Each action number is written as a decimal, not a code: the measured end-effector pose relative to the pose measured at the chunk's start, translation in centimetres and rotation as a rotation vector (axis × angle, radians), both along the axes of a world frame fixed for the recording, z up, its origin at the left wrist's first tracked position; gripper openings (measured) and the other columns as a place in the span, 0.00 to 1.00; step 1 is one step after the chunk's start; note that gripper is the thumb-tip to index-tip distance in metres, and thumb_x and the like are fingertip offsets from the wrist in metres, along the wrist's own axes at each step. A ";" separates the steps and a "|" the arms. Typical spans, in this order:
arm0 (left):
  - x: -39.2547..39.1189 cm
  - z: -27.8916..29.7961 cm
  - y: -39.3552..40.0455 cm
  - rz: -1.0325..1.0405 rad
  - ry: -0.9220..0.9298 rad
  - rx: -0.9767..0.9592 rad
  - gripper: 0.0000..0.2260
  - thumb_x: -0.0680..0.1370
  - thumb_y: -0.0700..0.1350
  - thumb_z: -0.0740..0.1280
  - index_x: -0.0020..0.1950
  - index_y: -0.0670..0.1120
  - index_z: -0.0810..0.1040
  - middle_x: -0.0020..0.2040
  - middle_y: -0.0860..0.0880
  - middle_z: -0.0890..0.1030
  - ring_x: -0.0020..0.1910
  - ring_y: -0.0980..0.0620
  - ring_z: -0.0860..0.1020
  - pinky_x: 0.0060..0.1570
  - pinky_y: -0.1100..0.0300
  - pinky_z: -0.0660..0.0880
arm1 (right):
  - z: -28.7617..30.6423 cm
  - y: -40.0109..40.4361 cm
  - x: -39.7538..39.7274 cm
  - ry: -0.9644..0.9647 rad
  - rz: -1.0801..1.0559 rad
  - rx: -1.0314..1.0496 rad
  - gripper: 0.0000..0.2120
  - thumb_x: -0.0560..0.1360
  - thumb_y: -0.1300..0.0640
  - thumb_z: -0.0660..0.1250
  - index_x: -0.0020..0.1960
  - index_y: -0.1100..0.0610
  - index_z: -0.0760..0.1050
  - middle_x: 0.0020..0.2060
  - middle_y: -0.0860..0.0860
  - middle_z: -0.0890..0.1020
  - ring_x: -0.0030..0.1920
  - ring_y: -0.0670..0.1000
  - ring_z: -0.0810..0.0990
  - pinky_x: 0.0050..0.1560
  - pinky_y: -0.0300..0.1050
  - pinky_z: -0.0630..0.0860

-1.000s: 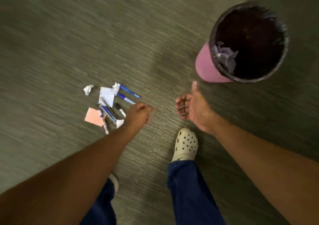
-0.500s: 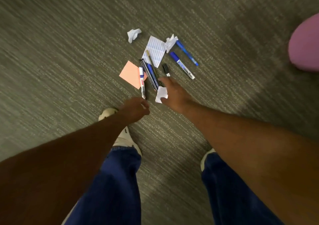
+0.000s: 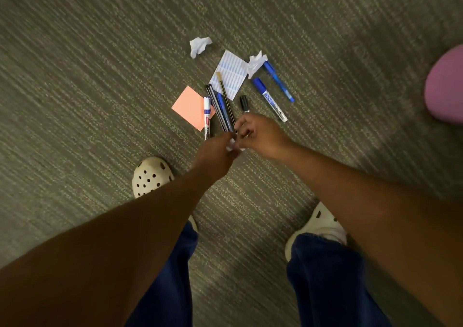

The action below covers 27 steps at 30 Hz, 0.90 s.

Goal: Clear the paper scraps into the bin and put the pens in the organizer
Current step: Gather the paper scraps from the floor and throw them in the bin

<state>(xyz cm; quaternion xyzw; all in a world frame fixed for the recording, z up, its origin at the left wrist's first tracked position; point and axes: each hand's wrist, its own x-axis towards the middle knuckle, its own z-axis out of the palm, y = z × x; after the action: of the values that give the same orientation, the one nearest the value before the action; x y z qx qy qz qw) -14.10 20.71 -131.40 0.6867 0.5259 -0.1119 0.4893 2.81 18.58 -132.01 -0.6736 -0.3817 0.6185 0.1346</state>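
On the carpet lie several pens: a blue pen (image 3: pixel 278 81), a blue-capped marker (image 3: pixel 269 99), a black-capped marker (image 3: pixel 244 103), a white marker (image 3: pixel 206 117) and a bunch of dark pens with a pencil (image 3: pixel 222 106). Paper lies among them: two crumpled white balls (image 3: pixel 199 46) (image 3: pixel 256 62), a lined slip (image 3: pixel 230 76) and an orange note (image 3: pixel 188 106). My right hand (image 3: pixel 261 134) pinches a small white paper scrap (image 3: pixel 231 146) just below the pens. My left hand (image 3: pixel 216 154) is a closed fist touching that scrap. No organizer is in view.
The pink side of the bin (image 3: pixel 446 86) shows at the right edge, its opening out of frame. My two pale clogs (image 3: pixel 150 176) (image 3: pixel 323 224) and blue trouser legs stand just behind my hands. Grey-green carpet surrounds the pile.
The view swung from the bin down to the pile. My right hand came from beside the bin and closed on the small scrap. My left fist moved right to meet it.
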 end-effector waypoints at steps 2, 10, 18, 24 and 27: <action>0.1 -0.3 0.0 0.006 0.014 0.033 0.09 0.80 0.44 0.70 0.58 0.43 0.80 0.53 0.43 0.86 0.51 0.43 0.83 0.50 0.52 0.79 | 0.1 2.0 1.8 -0.136 -0.032 0.139 0.11 0.74 0.59 0.77 0.52 0.53 0.78 0.43 0.46 0.84 0.42 0.46 0.82 0.45 0.45 0.78; 1.1 -0.4 1.4 -0.105 0.142 0.448 0.06 0.76 0.46 0.65 0.50 0.45 0.77 0.46 0.44 0.81 0.52 0.41 0.77 0.46 0.51 0.69 | -3.2 11.0 6.3 -0.674 0.469 0.355 0.22 0.77 0.66 0.67 0.70 0.57 0.76 0.75 0.58 0.68 0.73 0.63 0.67 0.69 0.52 0.71; 3.1 -2.9 13.9 -0.050 0.101 0.538 0.13 0.74 0.31 0.61 0.58 0.38 0.74 0.65 0.36 0.72 0.49 0.37 0.79 0.43 0.49 0.75 | -1.0 6.8 5.0 -0.580 0.086 0.502 0.14 0.74 0.72 0.62 0.55 0.64 0.80 0.56 0.61 0.81 0.60 0.61 0.78 0.58 0.54 0.75; 5.6 -4.2 19.2 -0.104 0.322 0.463 0.25 0.81 0.48 0.62 0.78 0.44 0.64 0.74 0.34 0.66 0.69 0.34 0.72 0.59 0.48 0.71 | 1.7 -3.1 0.9 -0.376 -0.356 0.474 0.07 0.79 0.70 0.61 0.55 0.64 0.76 0.49 0.58 0.83 0.49 0.58 0.82 0.50 0.58 0.79; 6.0 -4.7 20.0 -0.213 0.424 0.451 0.20 0.82 0.41 0.63 0.74 0.43 0.72 0.74 0.34 0.67 0.70 0.30 0.70 0.63 0.44 0.72 | 2.4 -7.3 -1.1 -0.304 -0.388 0.350 0.06 0.83 0.67 0.62 0.57 0.61 0.75 0.49 0.55 0.83 0.49 0.53 0.83 0.48 0.56 0.82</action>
<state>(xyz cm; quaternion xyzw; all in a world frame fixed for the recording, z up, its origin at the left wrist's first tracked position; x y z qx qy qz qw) -8.12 40.68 -136.09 0.7903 0.5529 -0.1835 0.1898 1.67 11.24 -129.60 -0.7854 -0.3627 0.3979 0.3055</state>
